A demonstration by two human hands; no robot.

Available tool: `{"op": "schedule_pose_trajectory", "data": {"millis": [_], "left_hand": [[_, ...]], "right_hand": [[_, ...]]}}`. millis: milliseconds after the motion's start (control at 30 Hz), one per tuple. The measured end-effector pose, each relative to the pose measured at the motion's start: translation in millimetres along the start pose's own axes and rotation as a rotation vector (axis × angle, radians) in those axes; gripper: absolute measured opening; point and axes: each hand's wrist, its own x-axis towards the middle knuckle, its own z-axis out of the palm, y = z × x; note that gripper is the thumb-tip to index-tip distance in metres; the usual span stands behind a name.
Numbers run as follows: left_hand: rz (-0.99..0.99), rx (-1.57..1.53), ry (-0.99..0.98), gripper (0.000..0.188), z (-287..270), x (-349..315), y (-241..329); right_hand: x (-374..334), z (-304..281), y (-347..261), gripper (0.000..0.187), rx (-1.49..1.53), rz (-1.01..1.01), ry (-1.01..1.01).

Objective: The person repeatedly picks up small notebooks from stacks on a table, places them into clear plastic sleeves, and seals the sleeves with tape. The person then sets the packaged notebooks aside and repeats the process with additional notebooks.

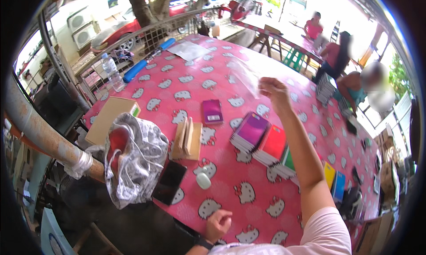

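Observation:
My right hand (276, 94) is raised over the table with the arm stretched out, its fingers pinched on a thin clear plastic bag (245, 76). The bag hangs off to the left of the fingers. Low at the near table edge, my left hand (217, 224) rests with its fingers curled in, and nothing shows in them. Below my right hand stand stacks of spiral notebooks with purple (251, 131), red (272, 142), green (289, 159), yellow (329, 173) and blue (338, 184) covers; my forearm hides part of them. One purple notebook (212, 111) lies apart, left of the stacks.
Left of centre are brown cardboard pieces (191, 142), a black phone (170, 182), a pale green case (203, 180), a patterned cloth bag (137, 159) and a cardboard box (111, 115). A water bottle (112, 73) and blue roll (136, 70) line the far-left edge. Several people are at the right.

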Motion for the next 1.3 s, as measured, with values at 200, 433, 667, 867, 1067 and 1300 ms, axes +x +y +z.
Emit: {"op": "schedule_pose_trajectory", "data": {"millis": [200,433,667,867,1067,1300], "left_hand": [[-0.239,-0.89,-0.061,0.044,32.4,83.0,19.7],[-0.461,-1.118,-0.354,0.025,69.3,93.7,-3.4],[-0.488,-0.634,-0.248,0.019,45.2,60.5,-15.6],[-0.417,-0.567,-0.199,0.034,44.1,57.7,-1.8],[-0.364,-0.3,-0.046,0.044,-7.9,61.6,-25.8],[-0.326,-0.228,0.039,0.032,-12.0,49.3,-32.6]], "right_hand": [[-216.6,-46.8,-36.5,0.018,0.446,0.241,0.293],[-424.5,-33.0,16.5,0.034,0.272,0.398,0.631],[-449.0,-67.5,3.8,0.053,-0.477,0.322,0.662],[-403.8,-23.4,11.8,0.081,-1.31,0.381,0.354],[-392.4,-87.6,19.3,0.011,-0.897,0.317,0.521],[-271.0,23.7,-68.0,0.014,-0.548,-0.236,0.494]]}}
